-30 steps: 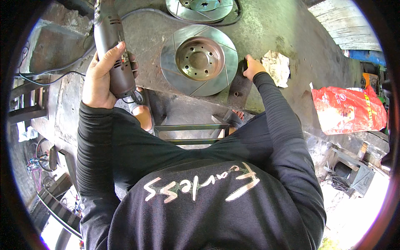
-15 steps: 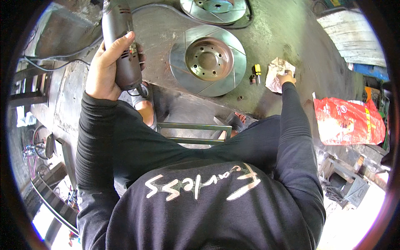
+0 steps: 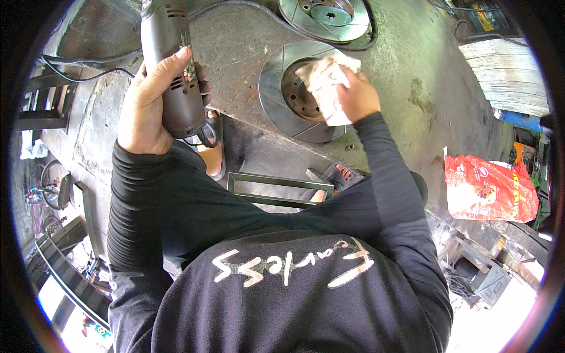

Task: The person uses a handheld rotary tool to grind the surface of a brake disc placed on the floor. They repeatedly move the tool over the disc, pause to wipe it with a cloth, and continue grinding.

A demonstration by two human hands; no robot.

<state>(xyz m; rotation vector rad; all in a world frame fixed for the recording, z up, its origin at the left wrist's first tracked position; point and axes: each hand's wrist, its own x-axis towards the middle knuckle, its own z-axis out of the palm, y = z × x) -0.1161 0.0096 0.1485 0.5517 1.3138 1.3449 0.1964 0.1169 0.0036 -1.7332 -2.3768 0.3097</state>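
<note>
My left hand (image 3: 144, 106) is wrapped around the dark grey barrel of a corded power tool (image 3: 176, 100); its head end runs out at the top edge. My right hand (image 3: 356, 97) grips a crumpled whitish rag (image 3: 329, 88) over the right part of a brake disc (image 3: 272, 88). The disc lies flat on the worktop, slotted on its shiny face, with a brownish hub and bolt holes. The rag hides part of its hub and right rim. Whether the rag touches the disc I cannot tell.
A second brake disc (image 3: 353, 32) lies farther back, with a grey cable (image 3: 259, 7) beside it. A small metal piece (image 3: 351, 147) sits near the worktop's front edge. On the right is a red plastic bag (image 3: 491, 188). A metal frame (image 3: 276, 191) stands between my legs.
My right hand has lifted the rag from the worktop and brought it left over the nearer disc. The yellow-handled screwdriver is now out of sight. My left hand still holds the power tool.
</note>
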